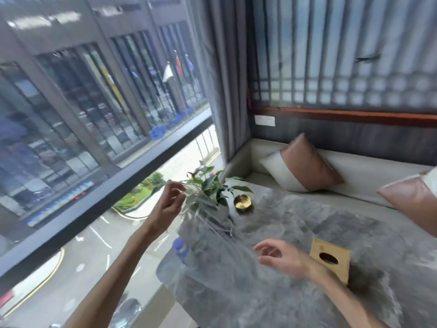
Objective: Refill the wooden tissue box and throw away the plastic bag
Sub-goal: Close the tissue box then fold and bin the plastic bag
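The wooden tissue box (340,268) stands on the grey marble table (260,299), right of centre, and no tissue shows in its oval top slot. My right hand (281,258) hovers just left of the box, fingers spread and holding nothing. My left hand (170,200) is raised near the plant, with its fingers pinched on a clear plastic bag (205,223). The bag hangs down as a blurred, streaky film toward the table's far left corner. No tissue pack is in sight.
A potted green plant (210,185) and a small gold bowl (243,203) stand at the table's far end. A bottle with a purple cap (181,247) sits at the left edge. A cushioned bench with pink-and-white pillows (305,164) runs behind, and a large window is on the left.
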